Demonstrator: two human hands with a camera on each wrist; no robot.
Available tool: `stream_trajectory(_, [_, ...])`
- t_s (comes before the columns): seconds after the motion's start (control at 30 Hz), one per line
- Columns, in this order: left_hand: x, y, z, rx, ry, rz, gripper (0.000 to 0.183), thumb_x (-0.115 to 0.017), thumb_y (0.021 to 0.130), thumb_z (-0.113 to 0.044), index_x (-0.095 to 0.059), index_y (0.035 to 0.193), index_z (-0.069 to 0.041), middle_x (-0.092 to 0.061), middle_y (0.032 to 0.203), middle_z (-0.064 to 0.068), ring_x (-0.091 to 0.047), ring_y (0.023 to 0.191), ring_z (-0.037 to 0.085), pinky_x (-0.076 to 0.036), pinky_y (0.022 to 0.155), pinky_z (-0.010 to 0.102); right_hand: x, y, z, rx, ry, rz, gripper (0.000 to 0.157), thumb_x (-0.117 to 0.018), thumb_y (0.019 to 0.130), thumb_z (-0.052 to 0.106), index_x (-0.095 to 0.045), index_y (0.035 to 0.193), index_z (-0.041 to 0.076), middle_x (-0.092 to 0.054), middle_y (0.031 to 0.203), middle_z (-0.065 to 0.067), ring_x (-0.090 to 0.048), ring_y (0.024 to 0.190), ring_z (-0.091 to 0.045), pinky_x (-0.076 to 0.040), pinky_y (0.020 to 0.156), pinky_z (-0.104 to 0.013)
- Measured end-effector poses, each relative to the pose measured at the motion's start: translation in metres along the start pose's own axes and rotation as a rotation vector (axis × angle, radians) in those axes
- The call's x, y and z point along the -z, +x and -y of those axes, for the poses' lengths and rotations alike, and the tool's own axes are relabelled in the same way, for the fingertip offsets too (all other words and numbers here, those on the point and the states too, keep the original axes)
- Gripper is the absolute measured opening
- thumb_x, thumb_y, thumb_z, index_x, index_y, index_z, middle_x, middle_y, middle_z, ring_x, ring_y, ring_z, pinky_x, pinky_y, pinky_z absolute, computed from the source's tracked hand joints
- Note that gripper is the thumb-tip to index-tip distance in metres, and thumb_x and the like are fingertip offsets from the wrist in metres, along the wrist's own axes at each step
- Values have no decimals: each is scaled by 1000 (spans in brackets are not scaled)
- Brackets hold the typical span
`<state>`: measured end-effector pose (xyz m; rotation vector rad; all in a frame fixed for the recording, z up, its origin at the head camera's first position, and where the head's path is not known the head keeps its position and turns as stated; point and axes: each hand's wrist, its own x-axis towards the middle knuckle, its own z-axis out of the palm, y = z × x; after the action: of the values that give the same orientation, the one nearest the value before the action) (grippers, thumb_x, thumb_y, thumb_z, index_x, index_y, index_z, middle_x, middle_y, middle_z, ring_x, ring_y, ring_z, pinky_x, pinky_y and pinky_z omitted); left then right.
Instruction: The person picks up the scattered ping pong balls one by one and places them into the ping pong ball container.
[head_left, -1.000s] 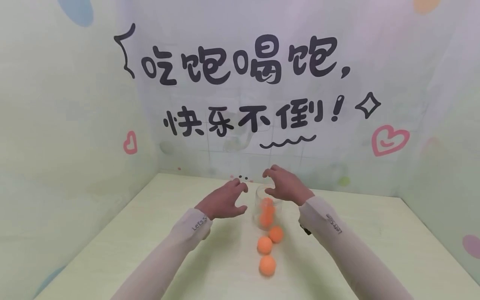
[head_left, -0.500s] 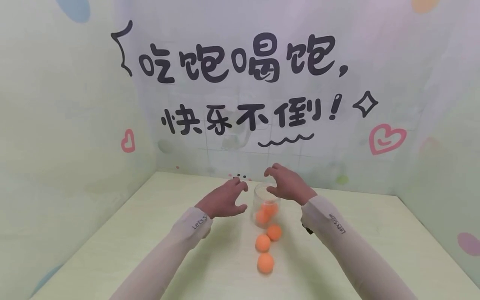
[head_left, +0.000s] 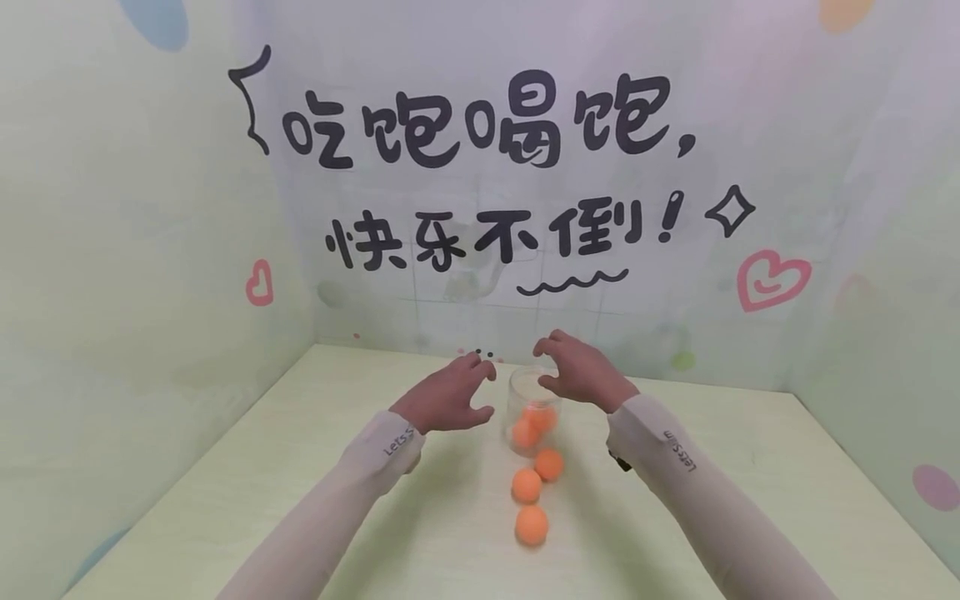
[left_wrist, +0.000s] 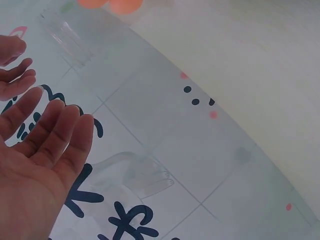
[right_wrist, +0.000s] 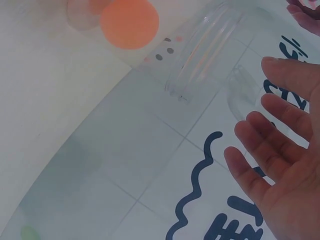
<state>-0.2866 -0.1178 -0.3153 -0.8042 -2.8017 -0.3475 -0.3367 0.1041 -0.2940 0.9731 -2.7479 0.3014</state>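
Note:
A clear jar (head_left: 516, 396) stands upright on the table with several orange balls (head_left: 534, 423) at its bottom. Three more balls lie in front of it: one close to the jar's base (head_left: 549, 465), another just nearer (head_left: 527, 485), and the nearest one (head_left: 532, 526). My left hand (head_left: 446, 396) hovers left of the jar, fingers apart and loosely bent, holding nothing. On the other side, my right hand (head_left: 581, 372) is raised by the rim, its thumb overlapping the jar in the head view. Its palm (right_wrist: 290, 200) and relaxed fingers hold nothing in the right wrist view.
The pale table (head_left: 225, 500) is enclosed by printed cloth walls (head_left: 150, 208) left, right and behind. Large dark lettering (head_left: 480, 133) runs across the back wall. Both forearms wear light sleeves (head_left: 330, 508), and a dark band shows under the right cuff.
The balls inside the jar have dropped from a taller stack to a lower cluster. My right hand has drifted slightly right, away from the jar, while the left hand stays nearly still.

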Motion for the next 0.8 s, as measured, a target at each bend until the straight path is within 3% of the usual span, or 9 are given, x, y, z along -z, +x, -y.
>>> stream_trajectory(0.27, [0,1,1,-4,-2,-10,37,-68,81,-22,-55,112,-6,-52,99,6,-50,80,16,-48,74,32,2,-5,-2,0,16,4,31,-71,82,16,-63,111,5,-60,106,-11,-57,80,-20,-52,78,-36])
stream_trajectory(0.8, [-3,-5,6,2,-15,-6,37,-67,82,-22,-54,113,-5,-49,98,5,-47,78,15,-46,71,30,5,-36,-9,63,20,-79,31,-70,80,12,-63,109,3,-60,102,-10,-59,85,-22,-51,79,-40])
